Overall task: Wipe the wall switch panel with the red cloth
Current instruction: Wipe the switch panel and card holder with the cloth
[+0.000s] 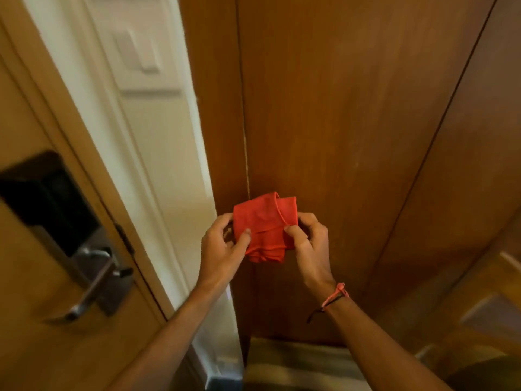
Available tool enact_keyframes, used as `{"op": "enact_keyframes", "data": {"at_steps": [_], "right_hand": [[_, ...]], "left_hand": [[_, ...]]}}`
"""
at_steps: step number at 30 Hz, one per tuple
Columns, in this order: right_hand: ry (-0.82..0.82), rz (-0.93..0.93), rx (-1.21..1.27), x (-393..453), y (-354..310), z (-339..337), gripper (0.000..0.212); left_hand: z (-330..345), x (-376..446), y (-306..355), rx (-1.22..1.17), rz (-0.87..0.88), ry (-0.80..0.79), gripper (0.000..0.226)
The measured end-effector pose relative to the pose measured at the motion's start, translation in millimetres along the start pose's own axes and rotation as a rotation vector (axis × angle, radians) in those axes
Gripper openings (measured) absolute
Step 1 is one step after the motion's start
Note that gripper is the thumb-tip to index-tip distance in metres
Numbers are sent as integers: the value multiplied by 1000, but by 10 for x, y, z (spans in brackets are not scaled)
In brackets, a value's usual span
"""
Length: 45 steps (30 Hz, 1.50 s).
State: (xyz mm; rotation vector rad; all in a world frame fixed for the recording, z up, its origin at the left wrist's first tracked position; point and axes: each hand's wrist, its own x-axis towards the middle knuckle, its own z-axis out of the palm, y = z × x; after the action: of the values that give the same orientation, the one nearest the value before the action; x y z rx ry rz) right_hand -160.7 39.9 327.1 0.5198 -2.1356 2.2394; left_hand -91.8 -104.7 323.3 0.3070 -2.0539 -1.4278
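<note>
A folded red cloth (263,225) is held between both hands in front of a brown wooden panel. My left hand (222,249) pinches its left edge with thumb and fingers. My right hand (310,244) pinches its right edge; a red and black thread band circles that wrist. The white wall switch panel (138,49) sits high up on the white wall strip, well above and left of the cloth, blurred. Neither hand touches the switch panel.
A wooden door (42,306) with a black lock plate (48,198) and a metal lever handle (93,283) stands at the left. Brown wooden panels (352,122) fill the centre and right. Light wooden furniture (485,306) shows at the lower right.
</note>
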Motion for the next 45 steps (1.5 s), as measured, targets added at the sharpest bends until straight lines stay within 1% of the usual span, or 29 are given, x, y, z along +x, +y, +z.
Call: {"op": "enact_keyframes", "data": {"at_steps": [2,4,5,6,9,11,14,16,18,21,23,25,27,28,29,30,31,32,33,34,36,38,41,45], "right_hand": [[-16,-83,42,120,-487,156,21],[-47,-155,56,208,-823,293,26],[-60,-193,61,249,-986,377,28],[-70,-223,69,286,-1111,455,29],[-75,-293,114,362,-1425,705,26],[-66,-317,155,379,-1617,873,24],[-59,-373,181,371,-1904,1155,20],[-55,-416,198,383,-2092,1304,17],[-30,-449,213,435,-2262,1406,16],[22,-496,201,538,-2520,1512,12],[47,-533,165,622,-2635,1550,11],[61,-551,102,703,-2711,1572,10],[35,-546,-16,795,-2756,1556,8],[31,-565,-123,832,-2755,1523,11],[57,-626,-259,888,-2760,1472,17],[112,-726,-397,936,-2749,1402,22],[201,-857,-522,1010,-2759,1304,25],[298,-979,-645,1084,-2768,1203,29],[393,-1064,-763,1190,-2780,1097,36],[470,-1102,-868,1307,-2786,993,45],[547,-1112,-1023,1533,-2772,824,60],[569,-1131,-1138,1710,-2694,741,68],[631,-1179,-1231,1876,-2579,725,72],[684,-1201,-1226,1948,-2532,745,74]], "left_hand": [[-219,164,370,41,157,131,39],[-362,272,635,46,251,240,50],[-451,330,756,47,301,296,51],[-528,369,856,70,353,348,49],[-757,466,1088,263,484,495,29],[-890,521,1223,322,493,561,23],[-1138,615,1410,370,505,659,23],[-1267,699,1535,401,512,689,25],[-1355,786,1668,421,537,684,29],[-1462,982,1849,491,607,691,33],[-1496,1143,1925,559,623,684,36],[-1498,1296,1977,716,596,706,45],[-1478,1434,1990,890,592,725,53],[-1450,1488,1956,934,612,706,52],[-1409,1544,1915,949,634,685,54],[-1362,1557,1854,943,644,669,60],[-1304,1573,1804,921,648,653,64],[-1254,1557,1759,900,648,642,63],[-1202,1547,1738,889,655,630,60],[-1171,1543,1735,890,661,618,58],[-1153,1592,1811,868,653,601,60],[-1171,1697,1929,859,603,623,62],[-1102,1778,1965,951,535,679,59],[-1110,1777,1828,1043,599,649,57]]}}
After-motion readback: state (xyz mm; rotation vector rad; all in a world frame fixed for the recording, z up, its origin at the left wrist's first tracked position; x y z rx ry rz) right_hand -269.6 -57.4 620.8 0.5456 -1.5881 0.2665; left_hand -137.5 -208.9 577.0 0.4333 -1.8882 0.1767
